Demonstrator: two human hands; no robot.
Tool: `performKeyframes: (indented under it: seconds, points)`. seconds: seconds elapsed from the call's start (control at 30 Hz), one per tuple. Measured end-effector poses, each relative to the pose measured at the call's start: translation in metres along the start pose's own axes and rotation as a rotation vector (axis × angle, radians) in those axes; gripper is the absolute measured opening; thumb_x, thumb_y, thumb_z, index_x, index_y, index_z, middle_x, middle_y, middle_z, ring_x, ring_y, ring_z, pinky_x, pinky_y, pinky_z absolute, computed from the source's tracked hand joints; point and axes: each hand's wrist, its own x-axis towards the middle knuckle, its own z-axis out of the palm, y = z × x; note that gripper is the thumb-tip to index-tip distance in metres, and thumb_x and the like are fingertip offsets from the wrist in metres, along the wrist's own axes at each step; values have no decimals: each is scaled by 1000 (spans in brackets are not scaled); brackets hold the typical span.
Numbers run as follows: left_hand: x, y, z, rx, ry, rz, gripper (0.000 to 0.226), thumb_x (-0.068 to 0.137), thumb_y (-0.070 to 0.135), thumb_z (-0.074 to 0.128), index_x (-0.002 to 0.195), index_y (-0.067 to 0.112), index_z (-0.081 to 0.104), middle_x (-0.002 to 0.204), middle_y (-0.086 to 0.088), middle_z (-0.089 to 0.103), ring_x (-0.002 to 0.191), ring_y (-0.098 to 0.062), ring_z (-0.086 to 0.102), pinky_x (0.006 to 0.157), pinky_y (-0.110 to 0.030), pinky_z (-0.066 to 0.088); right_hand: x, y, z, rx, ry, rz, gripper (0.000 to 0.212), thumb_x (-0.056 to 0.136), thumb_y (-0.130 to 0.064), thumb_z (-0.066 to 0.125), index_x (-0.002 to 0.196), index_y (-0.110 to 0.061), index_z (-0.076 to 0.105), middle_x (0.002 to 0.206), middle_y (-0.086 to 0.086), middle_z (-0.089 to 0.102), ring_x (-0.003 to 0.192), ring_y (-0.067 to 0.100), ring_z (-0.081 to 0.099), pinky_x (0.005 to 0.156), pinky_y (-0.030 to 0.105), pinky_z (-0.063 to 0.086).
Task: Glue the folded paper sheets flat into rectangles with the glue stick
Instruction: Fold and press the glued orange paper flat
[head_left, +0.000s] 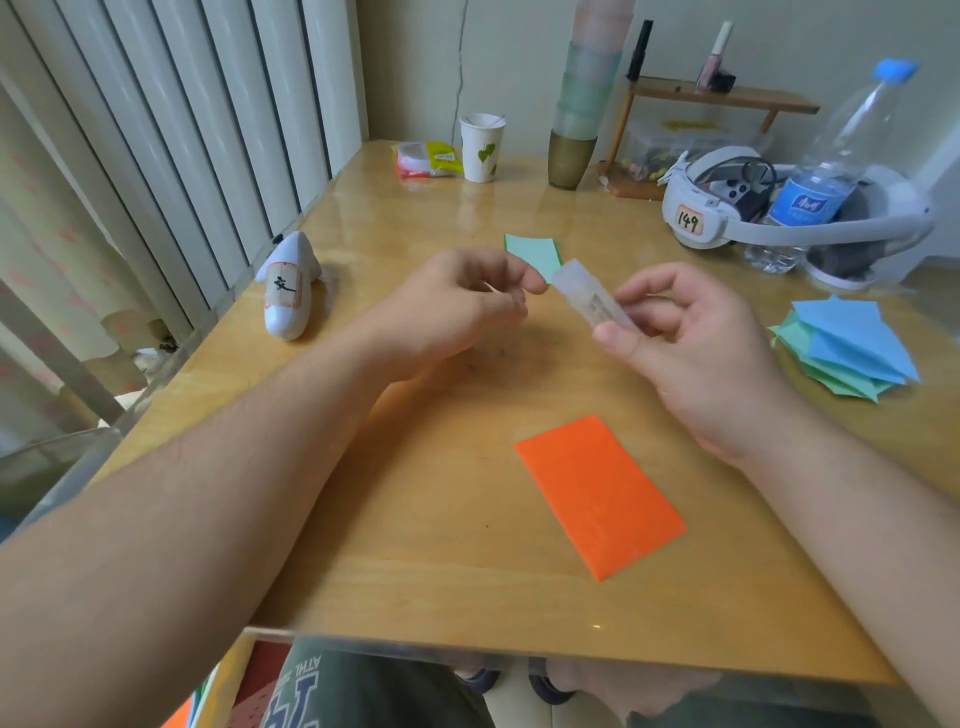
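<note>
Now, above the orange folded sheet (600, 496) on the counter (415, 571), the right hand (691, 353) pinches the glue stick (592, 301) while the left fingers (532, 278) curl at its cap; best pull straight, barrel steady.

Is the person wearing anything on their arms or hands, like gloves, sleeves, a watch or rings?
Nothing shows. The left hand and right hand are bare, with no gloves, and I can make out no rings. Both forearms are uncovered right to the picture's edge, with no sleeve, watch or wristband in view. Fine hair shows on the forearms. Any sleeve would sit higher up, out of view.
</note>
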Motion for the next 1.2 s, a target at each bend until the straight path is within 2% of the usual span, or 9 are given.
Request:
performKeyframes:
  seconds: [0.1,0.2,0.33,0.43,0.57,0.8,0.9,1.0,1.2]
  points:
    - [-3,6,5,-138,-101,45,25,88,12,72,112,19,76,102,5,70,87,-5,64,80,-20,51,20,3,19,93,-27,84,25,93,-2,75,104,-21,65,100,2,81,87,13,73,79,32,57]
    - [-3,6,9,-107,-38,57,22,102,23,65,117,10,76,90,14,75,83,5,63,77,-11,45,35,3,35,28,-43,64,22,89,-6,80,100,-20,67,99,0,80,80,18,75,77,34,59]
    - [1,-4,4,-120,85,36,26,98,40,70,109,19,80,110,-4,79,108,-19,72,103,-39,53,43,5,33,-246,-131,41,13,90,-27,80,99,-32,73,101,-16,77,88,14,75,88,40,59]
    - [3,-7,2,-100,182,55,24,94,46,74,100,24,81,97,-9,77,84,-16,64,84,-37,51,42,3,6,-592,-339,90,15,97,-27,69,93,-40,75,91,-23,71,84,-1,64,81,28,50]
    - [3,-8,1,101,217,94,23,93,47,74,100,26,80,93,-14,73,72,-7,56,67,-26,46,24,-3,-14,-750,-610,121,34,85,-18,59,92,-47,75,101,-13,62,86,8,59,82,31,48]
    - [2,-10,-1,269,260,115,26,94,48,73,107,26,77,94,3,71,81,-4,59,73,-29,49,-7,-18,-22,-768,-617,139,36,61,-51,42,83,-38,67,94,-17,58,92,4,58,89,39,51]
    - [1,-12,-3,296,264,118,25,93,50,72,102,28,77,92,6,71,81,-4,60,73,-27,49,-21,-24,-32,-800,-624,128,42,64,-58,56,105,-49,61,108,-22,54,108,1,54,98,35,49]
    - [3,-14,-5,300,284,116,24,92,52,72,98,28,77,88,8,69,79,-5,58,70,-28,47,-40,-37,-36,-864,-759,126,86,65,-64,74,138,-70,30,141,-36,29,137,-7,30,111,24,33]
    - [1,-11,0,340,279,121,22,93,50,72,100,29,75,89,11,67,80,-2,57,72,-27,48,-66,-34,-27,-881,-777,-146,102,70,-55,81,146,-71,15,152,-35,10,148,-2,11,121,32,29]
